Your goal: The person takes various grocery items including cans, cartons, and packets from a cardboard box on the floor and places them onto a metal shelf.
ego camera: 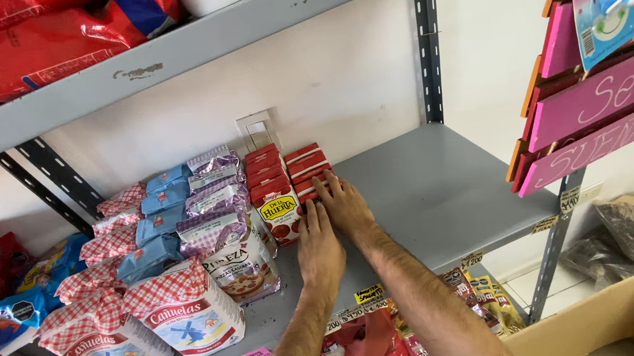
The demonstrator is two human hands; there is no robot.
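Both hands worked at the grey metal shelf [444,188], pressed against the front of the right-hand row of small red cartons [307,173]. The left hand [319,247] lay flat with fingers extended toward the carton fronts. The right hand [345,205] lay just beside it, slightly further back, its fingers spread over the front carton. The two hands were close together, side by side and touching or nearly so. Neither was closed around a carton; both were open and flat against the stock.

The red cartons stood in two rows running from the back wall to mid-shelf, the left row [274,198] fronted by a carton with a tomato picture. To their left stood rows of purple-patterned bags [215,212], blue bags [157,226] and red-checked flour bags [181,306].

Judged from the layout, the carton rows were already formed and aligned. The shelf section to the right of the cartons carried no stock. An open cardboard box [623,322] stood below at lower right; its contents could not be seen.
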